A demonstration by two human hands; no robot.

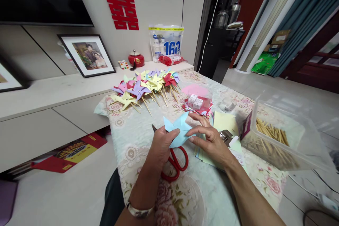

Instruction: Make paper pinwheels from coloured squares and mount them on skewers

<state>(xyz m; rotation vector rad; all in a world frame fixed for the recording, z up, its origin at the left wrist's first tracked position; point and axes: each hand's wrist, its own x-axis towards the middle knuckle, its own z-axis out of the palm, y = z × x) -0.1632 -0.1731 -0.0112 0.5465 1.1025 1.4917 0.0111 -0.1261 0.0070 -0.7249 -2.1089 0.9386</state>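
A light blue paper square [178, 129], partly folded, is held above the table between both my hands. My left hand [162, 144] pinches its lower left side with thumb and fingers closed. My right hand [210, 137] grips its right side, fingers bent onto the paper. Red-handled scissors [174, 160] lie on the floral tablecloth [137, 148] just under my left hand, blades pointing away. A stack of coloured paper sheets [225, 123] lies under my right hand.
Several finished paper pinwheels on sticks [144, 86] lie at the table's far side. A clear plastic box of wooden sticks [272, 137] stands at right. A clear tub with small white boxes [197, 100] sits beyond the paper. A low cabinet [53, 113] runs along the left.
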